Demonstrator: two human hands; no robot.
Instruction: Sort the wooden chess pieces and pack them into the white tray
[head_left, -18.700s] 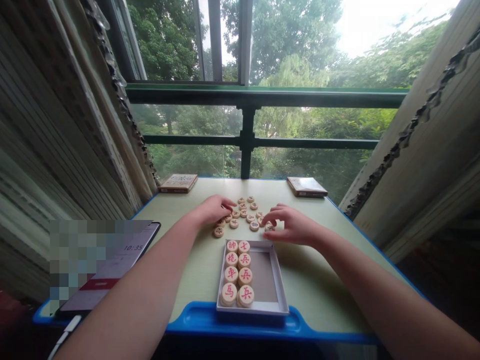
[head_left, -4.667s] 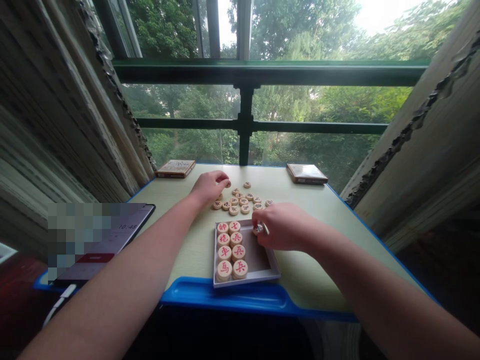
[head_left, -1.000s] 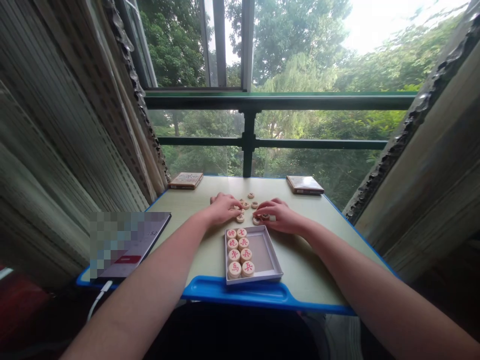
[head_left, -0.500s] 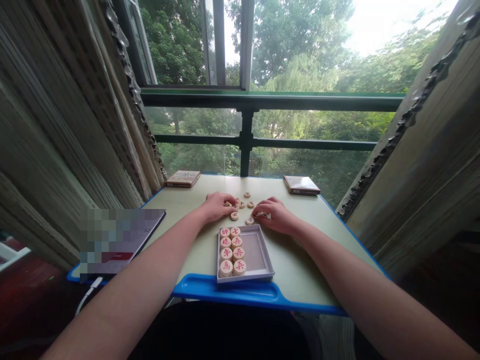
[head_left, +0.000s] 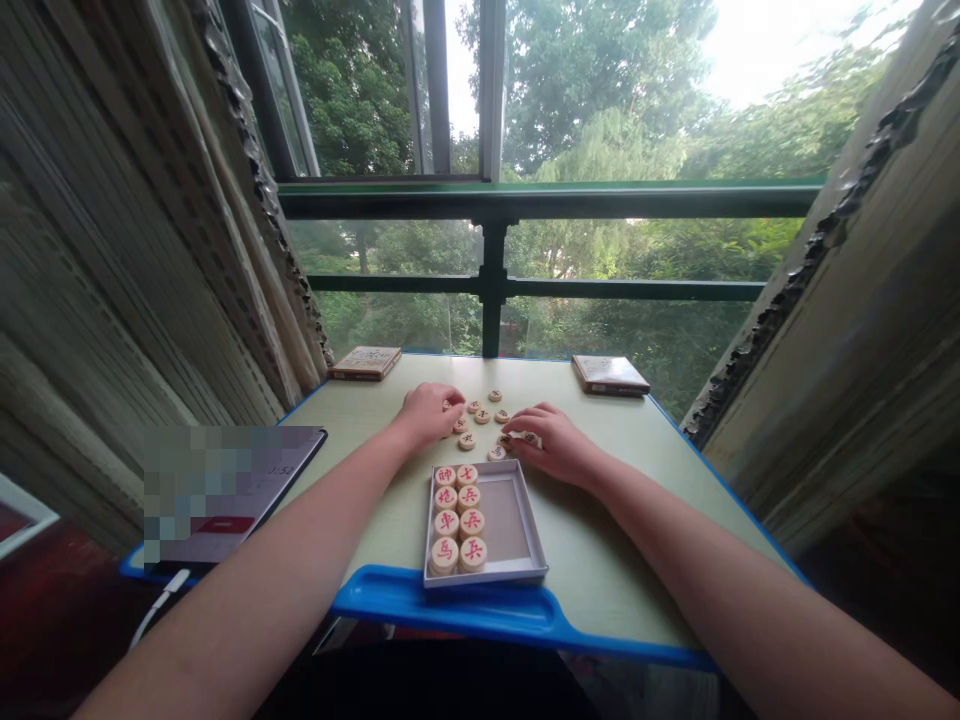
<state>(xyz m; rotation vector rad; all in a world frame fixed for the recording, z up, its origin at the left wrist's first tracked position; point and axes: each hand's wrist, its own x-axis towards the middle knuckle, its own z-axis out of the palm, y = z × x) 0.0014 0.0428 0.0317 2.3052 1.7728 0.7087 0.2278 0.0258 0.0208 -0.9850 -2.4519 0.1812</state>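
Note:
My left hand (head_left: 429,412) rests at the left of a loose group of xiangqi pieces, its fingers curled over a piece (head_left: 448,405) that they partly hide. My right hand (head_left: 549,438) is at the right of the group; thumb and fingertips close about a dark-marked piece (head_left: 505,440), and another piece (head_left: 531,438) shows under its fingers. Between the hands lie several black-marked pieces, among them a xiangqi piece (head_left: 466,441) and a farther one (head_left: 495,396). Nearer me, a shallow white box (head_left: 530,520) holds two columns of red-marked pieces (head_left: 472,523) on its left side.
Two flat boxes stand at the table's far corners, a left box (head_left: 366,363) and a right box (head_left: 610,375). A device with a partly blurred screen (head_left: 255,500) lies at left, its white cable (head_left: 161,605) attached. A blue tray edge (head_left: 450,605) runs along the front.
My left hand has drawn slightly left, uncovering pieces in the middle. My right hand's fingers have shifted slightly over the pieces beside it. The view has tilted a little.

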